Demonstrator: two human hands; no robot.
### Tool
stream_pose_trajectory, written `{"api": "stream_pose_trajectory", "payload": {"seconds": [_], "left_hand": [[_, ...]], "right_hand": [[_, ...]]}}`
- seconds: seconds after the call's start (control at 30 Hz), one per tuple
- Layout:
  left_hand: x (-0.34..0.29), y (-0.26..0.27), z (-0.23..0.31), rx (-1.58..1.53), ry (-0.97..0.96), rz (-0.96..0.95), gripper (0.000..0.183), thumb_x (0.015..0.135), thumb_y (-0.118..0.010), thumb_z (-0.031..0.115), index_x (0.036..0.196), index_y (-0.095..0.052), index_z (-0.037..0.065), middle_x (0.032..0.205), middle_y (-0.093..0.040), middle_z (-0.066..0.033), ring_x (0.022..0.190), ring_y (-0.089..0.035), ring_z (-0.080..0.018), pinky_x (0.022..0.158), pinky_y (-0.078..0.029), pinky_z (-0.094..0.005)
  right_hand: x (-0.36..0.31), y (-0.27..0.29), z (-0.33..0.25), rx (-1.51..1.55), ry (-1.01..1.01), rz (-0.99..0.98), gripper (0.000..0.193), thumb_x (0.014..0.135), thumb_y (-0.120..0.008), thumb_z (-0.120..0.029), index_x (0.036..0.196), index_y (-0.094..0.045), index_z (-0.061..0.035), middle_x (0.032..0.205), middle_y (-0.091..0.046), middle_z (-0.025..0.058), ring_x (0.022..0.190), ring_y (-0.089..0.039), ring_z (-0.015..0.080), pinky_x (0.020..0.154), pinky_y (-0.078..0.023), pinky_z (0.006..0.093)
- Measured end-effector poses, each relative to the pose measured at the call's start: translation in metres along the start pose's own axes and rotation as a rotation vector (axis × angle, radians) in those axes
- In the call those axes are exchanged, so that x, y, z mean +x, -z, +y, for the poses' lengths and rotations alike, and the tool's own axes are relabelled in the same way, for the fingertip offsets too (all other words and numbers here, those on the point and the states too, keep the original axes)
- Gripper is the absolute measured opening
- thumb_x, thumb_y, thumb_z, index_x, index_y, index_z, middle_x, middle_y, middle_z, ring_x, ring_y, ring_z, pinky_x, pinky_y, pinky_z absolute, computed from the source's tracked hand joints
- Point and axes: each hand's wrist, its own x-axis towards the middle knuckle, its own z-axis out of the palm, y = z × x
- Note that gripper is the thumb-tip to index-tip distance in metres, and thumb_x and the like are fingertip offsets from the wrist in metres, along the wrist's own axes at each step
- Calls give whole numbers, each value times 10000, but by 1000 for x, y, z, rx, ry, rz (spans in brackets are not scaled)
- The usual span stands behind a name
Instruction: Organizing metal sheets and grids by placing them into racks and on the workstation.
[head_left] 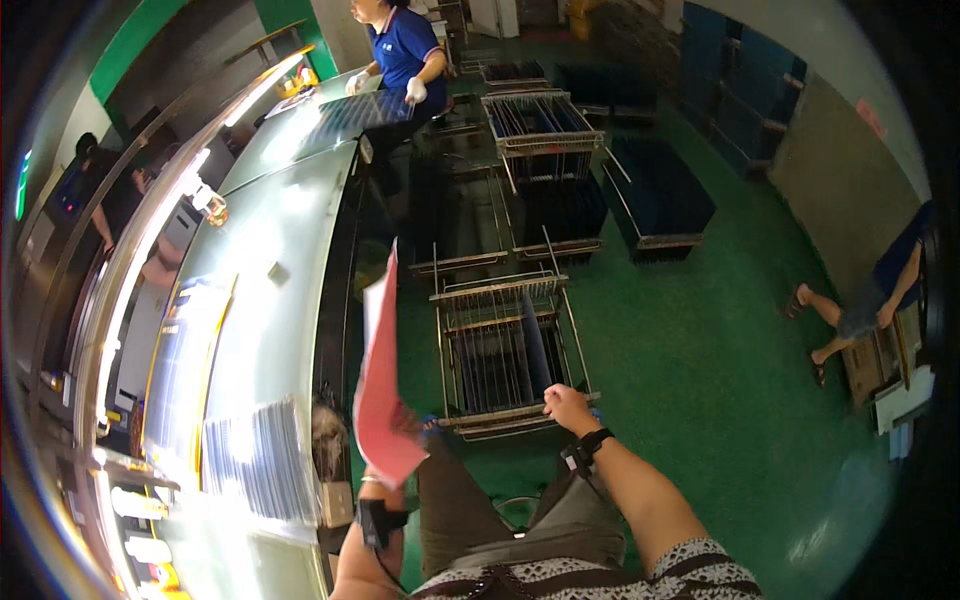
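While the left hand [400,425] sits low in the frame's centre-left with its fingers closed on the lower corner of a pink sheet [380,365], the sheet stands nearly on edge, its long axis running up the frame and leaning slightly toward the top. It rises from the fingers toward the middle of the picture, just beside the dark edge of the long lit workbench [270,300] that fills the left side.

The right hand [568,407] lies to the right of centre, resting on the near rail of a wire rack cart [505,345]; its fingers curl down over the rail, though whether they truly grip it I cannot tell. The sheet lies left of this cart, apart from it — the left hand carries it, the right is the nearer one to the rack slots.

Counted: one pink sheet, two wrists each with a dark band, and at least three wire carts in a row going up the frame — the farther ones [540,130] hold dark panels. One person in a blue shirt [405,45] stands at the bench's far end, upper centre; another sits at the right edge [870,300] on the green floor [720,380].
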Motion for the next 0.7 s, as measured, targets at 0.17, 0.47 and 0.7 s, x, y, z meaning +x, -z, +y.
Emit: {"api": "stream_pose_trajectory", "payload": {"seconds": [0.17, 0.47, 0.7], "left_hand": [[105, 42, -58, -498, 466, -356, 323, 894, -388, 331, 955, -504, 35, 562, -370, 4, 522, -370, -122, 538, -303, -263], [112, 104, -59, -368, 443, -257, 225, 920, -386, 285, 976, -486, 92, 740, -448, 20, 683, -431, -114, 603, -342, -282], [89, 85, -63, 170, 360, 268, 188, 878, -456, 285, 919, -494, 105, 612, -383, 23, 527, -347, -121, 493, -295, -271]], "right_hand": [[53, -36, -16, -330, -17, 87, 221, 841, -531, -201, 969, -571, -25, 755, -631, 181, 713, -639, 305, 638, -493, 418], [131, -76, -10, -749, -172, -108, 246, 826, -542, -197, 920, -532, 30, 746, -625, 224, 720, -621, 384, 650, -495, 468], [103, -16, -89, -700, 34, 83, 117, 816, -509, -122, 769, -513, -15, 636, -592, 210, 624, -606, 385, 545, -474, 479]]}}
